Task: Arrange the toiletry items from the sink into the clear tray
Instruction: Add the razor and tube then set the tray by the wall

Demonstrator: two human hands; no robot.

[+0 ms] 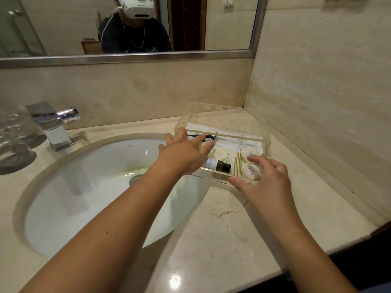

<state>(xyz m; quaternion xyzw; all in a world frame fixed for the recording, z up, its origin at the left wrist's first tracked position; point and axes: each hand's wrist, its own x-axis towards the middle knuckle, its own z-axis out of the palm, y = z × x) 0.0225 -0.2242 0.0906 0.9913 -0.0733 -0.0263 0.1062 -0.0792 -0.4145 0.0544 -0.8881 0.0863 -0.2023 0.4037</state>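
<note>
The clear tray (224, 112) sits on the marble counter to the right of the sink (88, 187). Inside lie a small dark-capped bottle (219, 164), pale sachets (227, 152), two round wrapped soaps (250, 170) and a dark-handled razor (208, 136). My left hand (186, 153) rests over the tray's left end, fingers spread, touching the items there. My right hand (264, 178) is at the tray's near right corner, thumb against the front wall, fingers over the soaps. I cannot make out any item lifted by either hand. The sink basin holds no items.
A chrome faucet (53, 123) stands behind the sink at the left, with upturned glasses (14, 142) at the far left. A mirror (127, 26) reflects a person wearing a headset. The side wall (328, 102) runs close behind the tray. The counter's front edge is at lower right.
</note>
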